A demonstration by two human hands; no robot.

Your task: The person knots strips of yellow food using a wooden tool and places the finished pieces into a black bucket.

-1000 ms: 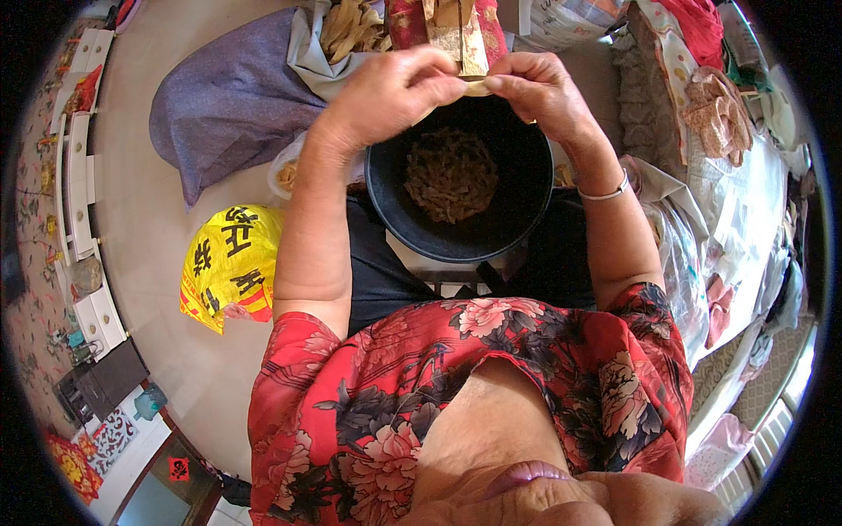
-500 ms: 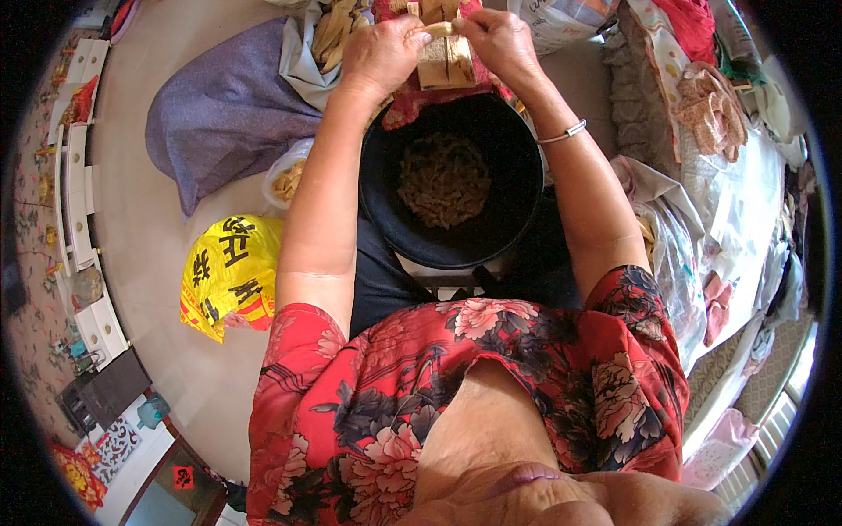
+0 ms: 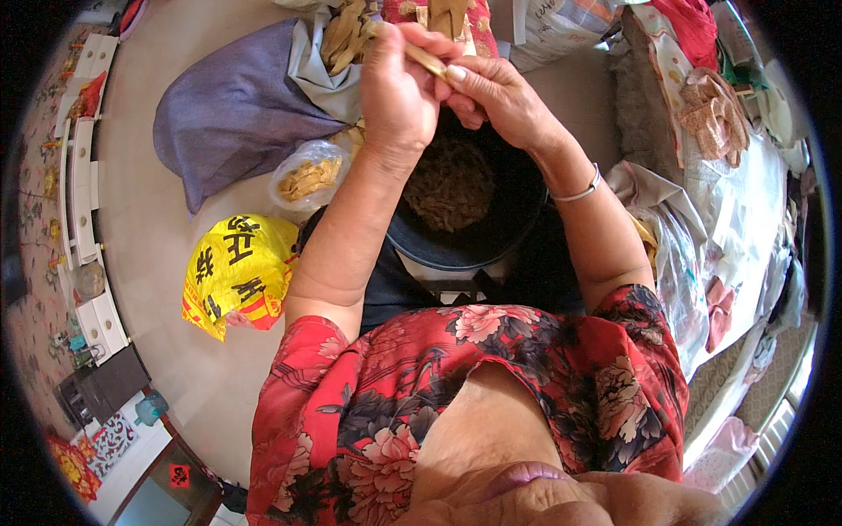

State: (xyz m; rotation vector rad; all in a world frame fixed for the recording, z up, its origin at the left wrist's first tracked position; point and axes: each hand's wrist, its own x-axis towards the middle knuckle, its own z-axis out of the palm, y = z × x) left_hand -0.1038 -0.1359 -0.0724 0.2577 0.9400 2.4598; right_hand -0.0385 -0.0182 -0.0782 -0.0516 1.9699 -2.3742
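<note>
A thin, pale yellow-brown strip (image 3: 427,61) runs between my two hands; its exact kind is hard to tell. My left hand (image 3: 399,96) is closed round one end, with its fingers curled over. The other end is pinched between thumb and fingers of my right hand (image 3: 502,98). Both hands are above the far rim of a black bucket (image 3: 438,252), which stands between my legs with brown shredded pieces (image 3: 449,188) at its bottom. Just past my hands a wooden block (image 3: 447,17) rests on a red patterned cloth (image 3: 481,31), partly hidden by my fingers.
To the left, a blue-grey sack (image 3: 232,110) holds flat brown pieces (image 3: 346,37) at its mouth. Nearer are a clear bag of yellowish strips (image 3: 309,179) and a yellow plastic bag (image 3: 237,272) on the floor. Bags and cloths (image 3: 745,219) pile up along the right.
Both hands have come nearer to me, off the wooden block, and drawn together. The strip, level before, now slants down to the right. The clear bag at left shows more fully.
</note>
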